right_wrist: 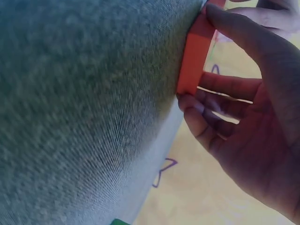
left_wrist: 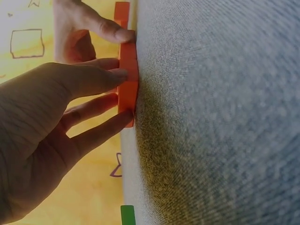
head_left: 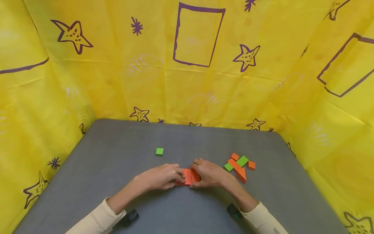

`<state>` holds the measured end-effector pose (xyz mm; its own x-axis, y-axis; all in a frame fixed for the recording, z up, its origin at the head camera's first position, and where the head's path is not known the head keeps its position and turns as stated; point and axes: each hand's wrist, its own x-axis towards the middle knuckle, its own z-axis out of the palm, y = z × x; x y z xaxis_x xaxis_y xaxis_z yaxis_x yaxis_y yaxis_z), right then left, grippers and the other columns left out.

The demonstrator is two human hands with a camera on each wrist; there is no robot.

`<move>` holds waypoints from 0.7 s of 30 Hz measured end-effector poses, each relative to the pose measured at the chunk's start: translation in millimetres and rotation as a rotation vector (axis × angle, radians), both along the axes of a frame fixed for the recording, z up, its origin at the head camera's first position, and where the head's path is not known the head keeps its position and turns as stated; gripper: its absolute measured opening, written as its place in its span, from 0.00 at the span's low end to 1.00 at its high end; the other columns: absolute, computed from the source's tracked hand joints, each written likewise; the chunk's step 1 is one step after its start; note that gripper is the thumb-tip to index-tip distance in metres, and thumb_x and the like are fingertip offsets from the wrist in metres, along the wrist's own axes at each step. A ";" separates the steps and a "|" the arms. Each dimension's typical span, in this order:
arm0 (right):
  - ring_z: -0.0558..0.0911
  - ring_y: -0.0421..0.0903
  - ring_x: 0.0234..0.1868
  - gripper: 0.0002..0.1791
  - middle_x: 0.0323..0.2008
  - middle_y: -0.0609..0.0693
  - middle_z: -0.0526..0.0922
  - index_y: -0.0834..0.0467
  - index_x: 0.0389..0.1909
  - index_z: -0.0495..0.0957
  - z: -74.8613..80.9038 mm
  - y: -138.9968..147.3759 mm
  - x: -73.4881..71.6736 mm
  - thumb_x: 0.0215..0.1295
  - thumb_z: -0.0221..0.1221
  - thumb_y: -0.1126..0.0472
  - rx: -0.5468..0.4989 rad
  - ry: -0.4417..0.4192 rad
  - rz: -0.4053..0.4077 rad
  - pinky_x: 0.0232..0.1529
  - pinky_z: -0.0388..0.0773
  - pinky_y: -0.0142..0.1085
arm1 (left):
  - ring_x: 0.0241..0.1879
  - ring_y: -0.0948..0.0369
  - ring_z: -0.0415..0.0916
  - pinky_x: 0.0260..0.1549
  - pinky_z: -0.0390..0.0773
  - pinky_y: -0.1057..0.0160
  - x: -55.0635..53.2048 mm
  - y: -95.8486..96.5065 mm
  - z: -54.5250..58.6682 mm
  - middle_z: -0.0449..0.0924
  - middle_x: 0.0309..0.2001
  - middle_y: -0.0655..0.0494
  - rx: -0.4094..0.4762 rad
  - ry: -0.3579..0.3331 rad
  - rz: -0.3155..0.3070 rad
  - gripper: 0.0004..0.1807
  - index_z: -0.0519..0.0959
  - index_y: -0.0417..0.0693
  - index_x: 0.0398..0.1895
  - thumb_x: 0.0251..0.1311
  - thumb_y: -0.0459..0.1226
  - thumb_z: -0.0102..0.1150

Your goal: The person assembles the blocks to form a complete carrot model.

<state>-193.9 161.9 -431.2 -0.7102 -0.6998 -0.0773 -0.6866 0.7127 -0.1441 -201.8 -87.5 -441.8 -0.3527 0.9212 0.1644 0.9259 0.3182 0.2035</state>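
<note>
Flat orange blocks (head_left: 187, 177) lie side by side on the grey table, touching along a seam, between my two hands. My left hand (head_left: 166, 175) grips the left part of this row, with thumb on the near side and fingertips on the top and far side. From the other end, my right hand (head_left: 211, 174) holds the rightmost orange block (right_wrist: 193, 61) between thumb and fingers. In the left wrist view the orange row (left_wrist: 127, 96) stands low against the table surface. My fingers cover parts of both ends, so the exact shapes there are hidden.
A green square block (head_left: 159, 151) lies alone beyond my left hand. Right of my right hand sits a loose pile: green blocks (head_left: 243, 160), small orange blocks (head_left: 251, 165) and a pointed orange piece (head_left: 241, 172). Yellow patterned cloth (head_left: 187, 91) surrounds the grey table (head_left: 122, 139).
</note>
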 end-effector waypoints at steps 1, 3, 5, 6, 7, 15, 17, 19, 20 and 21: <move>0.69 0.37 0.37 0.30 0.39 0.44 0.77 0.56 0.51 0.83 0.6 0.6 -0.1 0.58 0.74 0.38 0.004 -0.010 -0.008 0.36 0.70 0.26 | 0.42 0.66 0.78 0.44 0.79 0.74 -0.6 0.6 -0.2 0.89 0.46 0.65 0.000 0.004 -0.004 0.11 0.90 0.53 0.51 0.69 0.36 0.67; 0.69 0.37 0.36 0.31 0.39 0.44 0.78 0.56 0.52 0.83 1.1 0.9 -0.3 0.58 0.74 0.37 0.013 -0.021 -0.016 0.36 0.70 0.26 | 0.43 0.66 0.78 0.45 0.79 0.74 -1.1 0.8 -0.8 0.88 0.46 0.64 -0.002 0.003 -0.006 0.11 0.90 0.53 0.51 0.69 0.36 0.67; 0.69 0.37 0.36 0.31 0.39 0.44 0.78 0.55 0.52 0.83 0.7 -0.4 -0.9 0.58 0.74 0.38 0.018 -0.018 -0.011 0.36 0.70 0.26 | 0.44 0.66 0.79 0.46 0.79 0.74 -1.0 -0.2 -1.2 0.88 0.46 0.64 0.000 -0.008 -0.003 0.11 0.90 0.53 0.51 0.68 0.36 0.67; 0.69 0.37 0.36 0.30 0.39 0.44 0.79 0.56 0.52 0.83 0.3 -1.5 -1.2 0.58 0.74 0.38 0.018 -0.009 -0.001 0.36 0.70 0.26 | 0.44 0.66 0.79 0.46 0.79 0.74 -0.7 -1.1 -1.4 0.88 0.46 0.64 0.000 -0.012 -0.001 0.11 0.90 0.53 0.51 0.68 0.36 0.68; 0.70 0.38 0.36 0.30 0.39 0.44 0.79 0.56 0.52 0.83 -0.1 -2.7 -1.2 0.58 0.74 0.39 0.020 0.002 0.008 0.36 0.70 0.26 | 0.44 0.66 0.79 0.46 0.80 0.74 -0.4 -1.9 -1.5 0.89 0.46 0.64 0.001 -0.014 0.000 0.11 0.91 0.53 0.50 0.68 0.36 0.68; 0.69 0.37 0.36 0.29 0.38 0.43 0.77 0.55 0.51 0.82 -1.6 -4.6 0.1 0.58 0.74 0.40 0.035 -0.021 -0.025 0.35 0.68 0.26 | 0.43 0.67 0.78 0.46 0.79 0.74 -2.5 -0.8 -4.5 0.88 0.43 0.65 0.048 -0.033 -0.029 0.10 0.91 0.53 0.48 0.67 0.34 0.68; 0.69 0.37 0.37 0.30 0.39 0.43 0.76 0.55 0.52 0.82 -0.6 -3.4 -1.0 0.58 0.74 0.39 0.038 -0.039 -0.031 0.36 0.69 0.26 | 0.42 0.67 0.78 0.45 0.79 0.73 -3.6 -0.6 -4.7 0.87 0.42 0.64 0.059 -0.035 -0.032 0.10 0.91 0.53 0.47 0.66 0.32 0.68; 0.69 0.37 0.37 0.32 0.39 0.43 0.76 0.55 0.54 0.81 1.4 -1.7 -2.9 0.58 0.73 0.37 0.036 -0.069 -0.031 0.37 0.69 0.26 | 0.42 0.66 0.77 0.46 0.80 0.72 -4.3 -0.8 -4.2 0.87 0.42 0.64 0.057 -0.032 -0.036 0.11 0.91 0.53 0.47 0.66 0.31 0.67; 0.69 0.37 0.38 0.34 0.40 0.43 0.76 0.55 0.56 0.81 2.5 -0.3 -4.0 0.58 0.73 0.36 0.033 -0.092 -0.030 0.37 0.69 0.27 | 0.43 0.66 0.78 0.47 0.80 0.71 -4.4 -1.1 -3.7 0.87 0.43 0.64 0.049 -0.031 -0.038 0.11 0.90 0.52 0.48 0.66 0.31 0.67; 0.70 0.37 0.38 0.36 0.41 0.43 0.76 0.55 0.58 0.80 4.2 1.4 -4.9 0.58 0.73 0.35 0.024 -0.123 -0.035 0.38 0.70 0.27 | 0.45 0.66 0.78 0.48 0.80 0.70 -4.5 -1.6 -3.0 0.86 0.45 0.63 0.036 -0.025 -0.041 0.12 0.90 0.53 0.49 0.66 0.32 0.67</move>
